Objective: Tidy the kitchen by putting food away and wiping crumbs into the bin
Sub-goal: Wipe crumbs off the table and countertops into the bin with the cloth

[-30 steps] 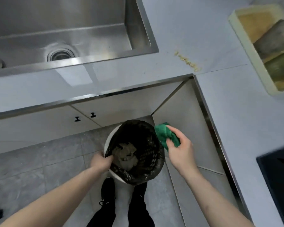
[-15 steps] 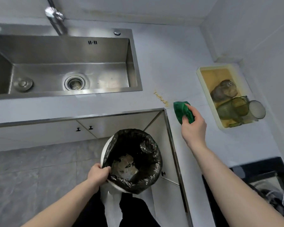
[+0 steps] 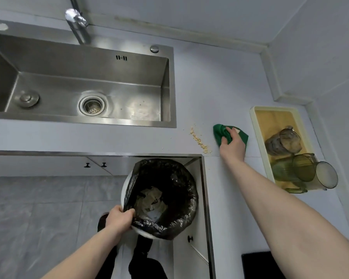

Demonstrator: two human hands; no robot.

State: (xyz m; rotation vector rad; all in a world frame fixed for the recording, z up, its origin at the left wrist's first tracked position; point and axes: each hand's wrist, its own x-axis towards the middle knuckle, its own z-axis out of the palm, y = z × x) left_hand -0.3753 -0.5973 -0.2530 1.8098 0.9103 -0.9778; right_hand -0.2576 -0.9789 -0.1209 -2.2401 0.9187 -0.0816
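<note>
Cloth (image 3: 230, 134), gripped in the right hand (image 3: 233, 144), has come up from beside the bin (image 3: 161, 198) onto the worktop (image 3: 210, 93), right of crumbs (image 3: 198, 140) near its inner corner; left hand (image 3: 119, 219) grips the bin rim below that edge, ready for sweeping.

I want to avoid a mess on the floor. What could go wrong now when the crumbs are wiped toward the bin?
1. The bin, held by the left hand, sits below the counter edge and mostly left of the crumbs; some may miss it.
2. The green cloth under the right hand may scatter loose crumbs sideways, perhaps into the sink.
</note>
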